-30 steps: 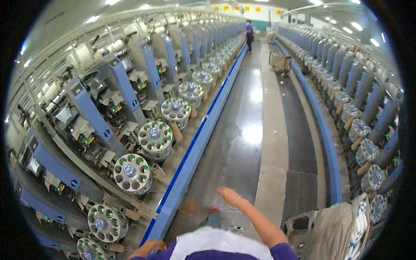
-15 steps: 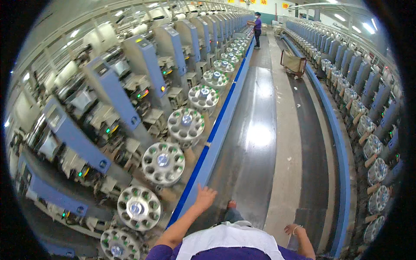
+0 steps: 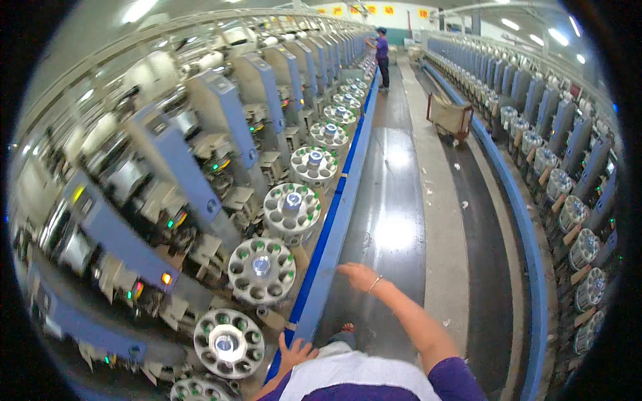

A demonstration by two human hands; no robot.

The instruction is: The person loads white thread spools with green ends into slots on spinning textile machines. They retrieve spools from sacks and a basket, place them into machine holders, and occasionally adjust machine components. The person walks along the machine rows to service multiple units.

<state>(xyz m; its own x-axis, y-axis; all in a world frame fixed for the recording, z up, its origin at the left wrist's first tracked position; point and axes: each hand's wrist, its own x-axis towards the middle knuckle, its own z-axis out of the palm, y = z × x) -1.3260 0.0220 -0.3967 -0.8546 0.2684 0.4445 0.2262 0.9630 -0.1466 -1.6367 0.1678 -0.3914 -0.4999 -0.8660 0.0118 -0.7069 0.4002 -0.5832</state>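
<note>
My left hand (image 3: 294, 351) is low in the picture beside the blue rail (image 3: 309, 274), its fingers spread and nothing in them. Further forward, my right hand (image 3: 361, 275) reaches across in front of me over the dark walkway, empty, with its fingers loosely stretched toward the rail. A thin bracelet (image 3: 376, 283) circles that wrist. Nearest the left hand is a round white magazine (image 3: 228, 343) with a ring of pockets, some holding green-tipped yarn tubes. Another such magazine (image 3: 261, 270) stands just beyond it. Neither hand touches a magazine.
Winding machines with blue panels (image 3: 175, 164) line my left, and a second row (image 3: 568, 127) my right. A framed cart (image 3: 449, 116) stands in the aisle (image 3: 384, 180). Far ahead, a person in purple (image 3: 382, 57) stands at the left row. White scraps (image 3: 465, 204) lie on the floor.
My right hand has swung up and across toward the left rail. My left hand has dropped back nearer my body. The view has shifted forward along the magazines.
</note>
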